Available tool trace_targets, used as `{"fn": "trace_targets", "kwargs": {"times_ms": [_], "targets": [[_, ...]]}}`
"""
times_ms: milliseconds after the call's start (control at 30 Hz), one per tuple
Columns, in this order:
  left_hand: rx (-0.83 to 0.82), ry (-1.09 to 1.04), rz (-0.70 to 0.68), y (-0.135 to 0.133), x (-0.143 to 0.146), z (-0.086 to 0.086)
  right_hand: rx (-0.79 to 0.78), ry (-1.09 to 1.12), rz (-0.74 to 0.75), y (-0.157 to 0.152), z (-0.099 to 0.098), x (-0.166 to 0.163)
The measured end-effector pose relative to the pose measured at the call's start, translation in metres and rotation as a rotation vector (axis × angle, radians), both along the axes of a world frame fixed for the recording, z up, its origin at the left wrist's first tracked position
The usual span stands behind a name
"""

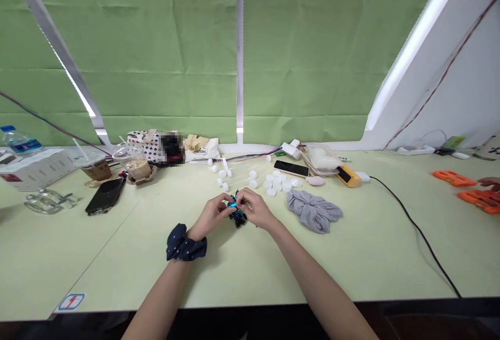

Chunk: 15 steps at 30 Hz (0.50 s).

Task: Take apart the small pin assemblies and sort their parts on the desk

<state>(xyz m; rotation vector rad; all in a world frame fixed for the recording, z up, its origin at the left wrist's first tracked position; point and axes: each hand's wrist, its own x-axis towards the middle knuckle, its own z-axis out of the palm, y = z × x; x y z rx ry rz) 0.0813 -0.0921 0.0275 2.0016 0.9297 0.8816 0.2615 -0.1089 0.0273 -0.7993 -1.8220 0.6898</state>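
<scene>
My left hand point(212, 214) and my right hand point(257, 209) meet at the middle of the table, both with bent, closed fingers. Between them is a small blue and black object point(238, 218) with several knobbly dark parts; its kind is too small to make out. Fingers of both hands pinch its upper part and hide some of it. A dark dotted scrunchie point(183, 243) circles my left wrist. Beyond my hands lie several white round caps point(275, 184), some with clear tubes. Right of my right hand sits a crumpled grey cloth point(314, 211).
A phone point(291, 168), a yellow device point(349, 176) and a black cable point(414, 225) lie to the right. Leftward are drink cups point(138, 170), another phone point(105, 196) and glasses point(50, 201). Another person's hand point(490, 183) is by orange pieces point(478, 201) at the far right.
</scene>
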Motion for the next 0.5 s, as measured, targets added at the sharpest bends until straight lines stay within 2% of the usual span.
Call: {"fn": "trace_targets", "kwargs": {"times_ms": [133,300,400,500], "targets": [[-0.204,-0.05,-0.105,0.0,-0.006,0.009,0.047,-0.013,0.049,-0.006,0.007,0.001],[-0.467,-0.007,-0.295,-0.002,-0.012,0.019,-0.012,-0.047,0.156,-0.008,0.01,0.004],[-0.582,-0.042,-0.304,-0.004,-0.011,0.017,-0.081,-0.028,0.222,-0.006,0.009,0.007],[-0.625,-0.071,-0.288,-0.004,-0.009,0.013,-0.142,0.011,0.222,-0.002,0.004,0.009]]}}
